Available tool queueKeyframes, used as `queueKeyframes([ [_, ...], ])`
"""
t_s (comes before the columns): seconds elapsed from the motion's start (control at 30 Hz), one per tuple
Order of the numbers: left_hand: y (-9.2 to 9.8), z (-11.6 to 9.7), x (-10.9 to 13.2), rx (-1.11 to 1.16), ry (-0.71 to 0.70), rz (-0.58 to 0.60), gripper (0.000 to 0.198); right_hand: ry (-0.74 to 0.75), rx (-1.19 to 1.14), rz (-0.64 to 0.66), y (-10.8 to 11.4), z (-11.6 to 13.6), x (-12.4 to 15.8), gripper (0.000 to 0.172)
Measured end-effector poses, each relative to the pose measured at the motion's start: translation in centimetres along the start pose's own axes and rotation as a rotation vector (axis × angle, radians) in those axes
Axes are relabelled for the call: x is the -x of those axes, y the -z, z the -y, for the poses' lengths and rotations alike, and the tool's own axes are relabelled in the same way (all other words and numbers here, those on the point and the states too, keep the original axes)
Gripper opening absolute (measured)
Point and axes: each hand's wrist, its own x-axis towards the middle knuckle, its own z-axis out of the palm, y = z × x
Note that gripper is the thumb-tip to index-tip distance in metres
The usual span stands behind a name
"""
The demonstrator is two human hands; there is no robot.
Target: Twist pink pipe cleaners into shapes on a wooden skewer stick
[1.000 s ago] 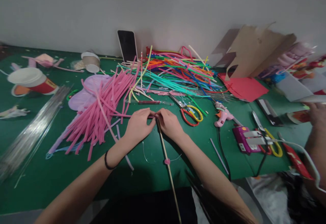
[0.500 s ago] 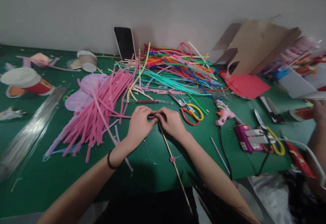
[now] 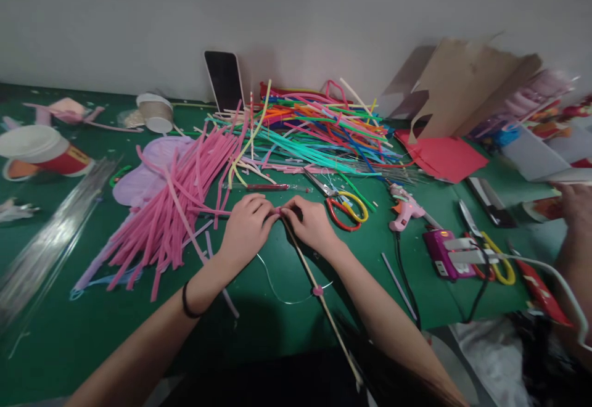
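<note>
My left hand and my right hand meet at their fingertips on the green table, both pinched on a pink pipe cleaner that runs off to the left. A thin wooden stick runs from under my right hand's fingertips down towards me, with a small pink bead-like piece on it. A fine wire loop lies beneath my wrists.
A heap of pink pipe cleaners lies left, a multicoloured pile behind. Scissors, a pink glue gun, a phone, paper cups, metal wires and red paper surround them. Another person's hand is at right.
The stick's near end has swung to the right and the pink piece on it moved with it. My hands stayed pinched together on the pipe cleaner; the view shifted slightly.
</note>
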Motion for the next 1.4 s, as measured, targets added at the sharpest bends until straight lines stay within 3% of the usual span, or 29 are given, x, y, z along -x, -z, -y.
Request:
queueKeyframes([
  [0.27, -0.8, -0.4, 0.2, 0.013, -0.107, 0.071, 0.024, -0.026, -0.028, -0.006, 0.1, -0.4, -0.1, 0.007],
  [0.47, -0.9, -0.9, 0.0, 0.062, -0.04, 0.151, 0.034, -0.122, -0.058, -0.057, -0.1, -0.5, -0.2, 0.009],
  [0.7, 0.1, -0.4, -0.6, 0.169, 0.028, 0.164, 0.024, -0.184, -0.052, -0.034, 0.3, -0.3, -0.3, 0.01],
  [0.93, 0.8, 1.3, -1.5, 0.198, -0.026, 0.174, 0.021, 0.078, 0.181, -0.075, 1.3, -0.6, 0.2, 0.008],
  [1.13, 0.7, 1.2, -2.4, 0.17, -0.043, 0.21, 0.018, 0.09, 0.286, 0.004, 1.5, -1.3, 0.3, 0.002],
  [1.3, 1.0, 1.0, -2.8, 0.192, -0.019, 0.234, 0.016, 0.138, 0.3, 0.033, 1.4, -1.3, 0.1, 0.015],
  [1.4, 1.2, 0.9, -3.1, 0.194, 0.012, 0.255, 0.016, 0.149, 0.318, 0.03, 1.3, -1.2, -0.1, 0.014],
])
